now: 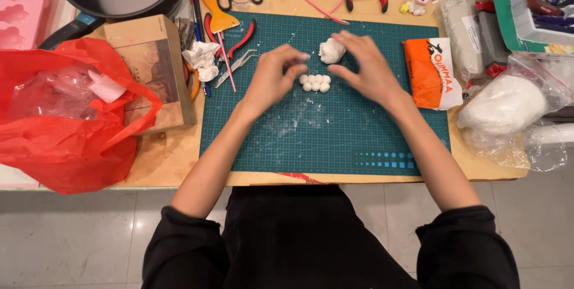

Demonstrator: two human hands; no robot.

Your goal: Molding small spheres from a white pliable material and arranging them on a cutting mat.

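Spanning a cluttered wooden table (179, 157), a green cutting mat (335, 139)

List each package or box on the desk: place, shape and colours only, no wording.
Orange packet: right edge of green mat, soft, white end.
Cardboard box: left of mat, brown, rectangular.
Red plastic bag: far left, crumpled.
Paint set box: top right, green-edged.

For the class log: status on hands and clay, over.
Left hand and right hand bare, flanking small white clay balls on green cutting mat. White clay lump just behind. Nothing in between.
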